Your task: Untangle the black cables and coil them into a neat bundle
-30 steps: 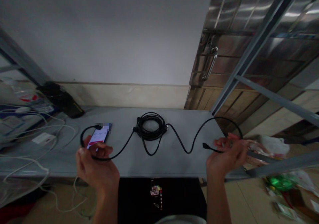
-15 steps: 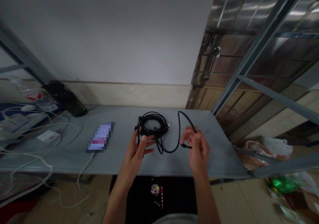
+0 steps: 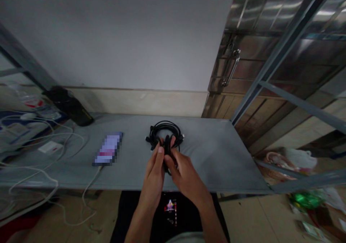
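Note:
A coiled black cable [image 3: 174, 126] lies on the grey table [image 3: 216, 149] in front of me. Close to the coil's near side, my left hand [image 3: 156, 167] and my right hand [image 3: 183, 169] are together, with a gathered bundle of black cable [image 3: 167, 145] between them. The fingers of both hands are closed on this bundle; some fingertips are hidden behind it. A shiny connector end shows at the coil's right side.
Left of the coil lies a phone [image 3: 109, 148] with a white charging cord. Farther left are a black bottle [image 3: 70, 106], a clear plastic bottle [image 3: 35, 102], a white adapter [image 3: 50, 147] and tangled white cords. A metal frame post [image 3: 281, 52] rises at the right.
My right hand has moved left to meet my left hand. The loose length of cable that stretched out to the right is now gathered between both hands.

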`<state>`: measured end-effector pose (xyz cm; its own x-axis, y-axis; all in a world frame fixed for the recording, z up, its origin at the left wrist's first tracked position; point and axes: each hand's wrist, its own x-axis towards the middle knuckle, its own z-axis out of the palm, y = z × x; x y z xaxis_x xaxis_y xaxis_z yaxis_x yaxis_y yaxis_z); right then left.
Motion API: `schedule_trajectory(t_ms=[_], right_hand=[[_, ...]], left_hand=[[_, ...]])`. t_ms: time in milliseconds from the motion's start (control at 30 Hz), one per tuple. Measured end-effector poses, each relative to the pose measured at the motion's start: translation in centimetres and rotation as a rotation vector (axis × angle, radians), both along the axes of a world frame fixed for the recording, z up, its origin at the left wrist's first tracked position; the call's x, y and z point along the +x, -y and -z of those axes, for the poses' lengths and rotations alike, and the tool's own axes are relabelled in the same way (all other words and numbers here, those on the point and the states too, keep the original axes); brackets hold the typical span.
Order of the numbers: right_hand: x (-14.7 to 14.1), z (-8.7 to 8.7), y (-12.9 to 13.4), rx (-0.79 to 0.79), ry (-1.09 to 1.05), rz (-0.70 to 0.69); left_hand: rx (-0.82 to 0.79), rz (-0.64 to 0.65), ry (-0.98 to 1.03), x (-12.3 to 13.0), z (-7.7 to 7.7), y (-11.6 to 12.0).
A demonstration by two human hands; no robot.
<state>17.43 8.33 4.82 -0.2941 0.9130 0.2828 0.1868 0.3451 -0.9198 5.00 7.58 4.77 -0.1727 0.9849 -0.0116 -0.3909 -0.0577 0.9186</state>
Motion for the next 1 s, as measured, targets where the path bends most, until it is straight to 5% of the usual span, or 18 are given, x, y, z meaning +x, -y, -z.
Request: schedule_trajectory(t_ms=[267, 500, 633, 800, 1000], right_hand=[[-0.3, -0.6, 1.1, 0.061, 0.235, -0.068], [0.3, -0.1, -1.5, 0.554, 0.697, -0.099], [1.7, 1.3, -7.0, 0.741, 0.853, -0.128], [3.3, 4.6, -14.1, 0.761, 0.857, -0.09], [3.2, 9.0, -17.1, 0.604, 0.615, -0.108]], left_hand=[[-0.093, 0.091, -0.031, -2.5, -2.2, 0.1], [0.129, 0.091, -0.095, -4.5, -3.3, -3.8], [0.119, -0.083, -0.34, -6.3, -0.7, -8.8], [0.151, -0.204, -0.872, -9.4, 4.2, -14.4], [0.204, -0.167, -1.081, -11.0, 8.3, -16.2]])
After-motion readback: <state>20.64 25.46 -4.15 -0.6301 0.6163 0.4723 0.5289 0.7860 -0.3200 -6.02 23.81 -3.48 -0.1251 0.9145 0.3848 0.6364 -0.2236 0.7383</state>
